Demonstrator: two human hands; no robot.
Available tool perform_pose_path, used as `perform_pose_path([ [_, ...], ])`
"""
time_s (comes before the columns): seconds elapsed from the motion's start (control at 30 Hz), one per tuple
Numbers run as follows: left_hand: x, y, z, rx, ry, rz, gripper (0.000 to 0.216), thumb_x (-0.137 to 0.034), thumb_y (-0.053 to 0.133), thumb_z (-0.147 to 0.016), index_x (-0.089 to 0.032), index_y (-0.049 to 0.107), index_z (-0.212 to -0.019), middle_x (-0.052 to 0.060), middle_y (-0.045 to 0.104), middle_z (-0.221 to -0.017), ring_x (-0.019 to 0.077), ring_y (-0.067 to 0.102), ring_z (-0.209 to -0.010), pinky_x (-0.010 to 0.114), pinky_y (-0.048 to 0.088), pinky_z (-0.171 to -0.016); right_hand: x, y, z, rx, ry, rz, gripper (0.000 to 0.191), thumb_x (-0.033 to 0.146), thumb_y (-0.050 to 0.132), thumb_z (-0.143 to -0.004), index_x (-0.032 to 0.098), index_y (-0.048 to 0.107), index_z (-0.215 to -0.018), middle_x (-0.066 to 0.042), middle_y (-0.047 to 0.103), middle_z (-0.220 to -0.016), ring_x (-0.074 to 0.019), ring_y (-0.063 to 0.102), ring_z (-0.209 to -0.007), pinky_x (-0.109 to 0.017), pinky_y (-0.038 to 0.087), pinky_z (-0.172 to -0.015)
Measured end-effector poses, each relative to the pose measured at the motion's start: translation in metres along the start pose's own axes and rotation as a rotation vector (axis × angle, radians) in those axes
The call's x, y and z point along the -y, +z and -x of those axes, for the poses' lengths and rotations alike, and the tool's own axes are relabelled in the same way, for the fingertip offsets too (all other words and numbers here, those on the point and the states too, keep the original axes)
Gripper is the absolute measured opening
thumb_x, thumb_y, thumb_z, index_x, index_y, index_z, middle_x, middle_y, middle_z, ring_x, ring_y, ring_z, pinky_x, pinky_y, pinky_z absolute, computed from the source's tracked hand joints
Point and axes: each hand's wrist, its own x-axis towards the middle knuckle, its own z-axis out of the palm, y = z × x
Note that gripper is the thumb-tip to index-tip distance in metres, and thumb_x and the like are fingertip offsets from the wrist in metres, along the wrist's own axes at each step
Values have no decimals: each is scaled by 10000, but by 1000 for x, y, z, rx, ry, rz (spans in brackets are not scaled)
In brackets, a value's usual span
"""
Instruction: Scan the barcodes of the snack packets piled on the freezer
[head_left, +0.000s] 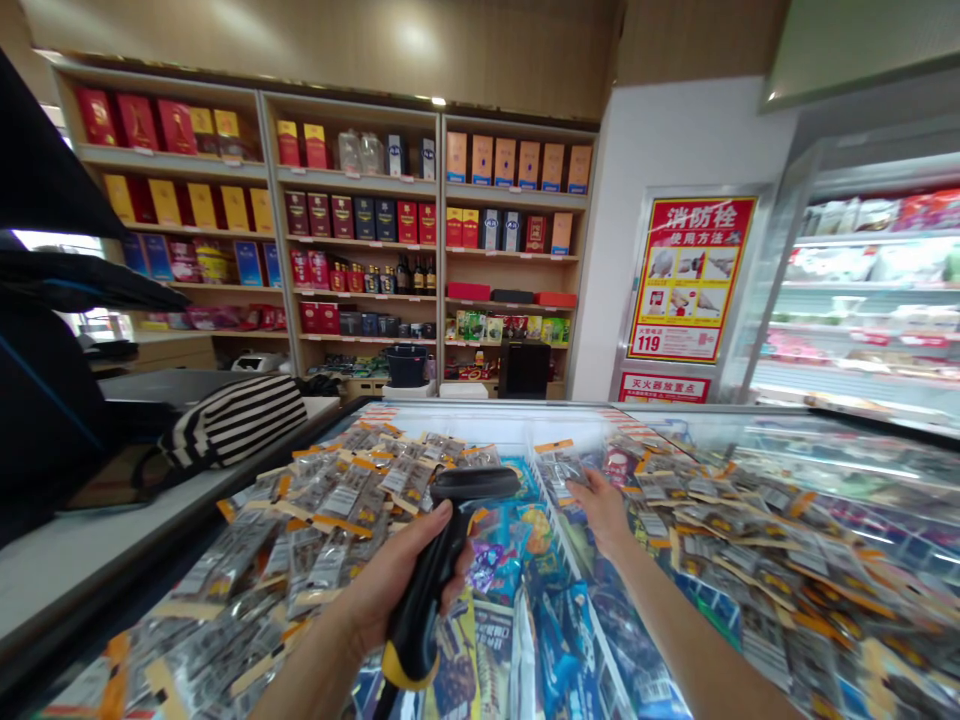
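Observation:
My left hand is wrapped round the grip of a black handheld barcode scanner with a yellow band near its base. The scanner's head points to the right, over the glass-topped freezer. My right hand pinches the edge of a small clear packet with an orange top strip. Similar small packets lie heaped on the left, and another heap of packets spreads on the right. Between the heaps, colourful ice cream wrappers show, partly covered by my hands and the scanner.
A black-and-white striped bag rests on the counter at the left, beside a person in dark clothing. Behind stand shelves of boxed goods. A red fire-hydrant poster hangs on the wall, with a lit display fridge at the right.

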Motion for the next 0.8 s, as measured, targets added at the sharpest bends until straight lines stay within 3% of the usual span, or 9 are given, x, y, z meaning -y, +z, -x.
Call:
perform_pose_path([
  [0.3,4,-2,-1,7,-1,-18,323,-424,434,-750,-127,556,-783,-3,510,-574,63,443,-395,191,323,-387,-3,-2,-3,-13,-41,54,387,336,563,-539,137,575,-870,-36,623,-740,-164,541,-653,-243,407,-534],
  [0.5,0,2,1,-23,39,-45,302,-410,433,-754,-130,540,-788,-7,516,-554,65,446,-389,185,334,-380,-3,-3,-3,-40,-10,83,468,349,554,-544,119,553,-951,-51,633,-762,-184,557,-652,-256,412,-521],
  [0.7,-14,-13,-3,-248,91,-61,309,-441,461,-726,-141,511,-780,-25,510,-507,62,438,-364,171,324,-358,-13,1,-12,-97,-102,517,574,349,452,-642,76,442,-1146,-118,602,-967,-230,559,-858,-305,425,-709],
  [0.8,-17,-22,-5,-301,104,-16,332,-469,447,-720,-142,499,-742,-25,512,-491,61,439,-354,166,314,-346,-17,19,-19,-33,-103,777,526,297,374,-708,53,410,-1172,-159,550,-1067,-243,516,-969,-321,378,-806],
])
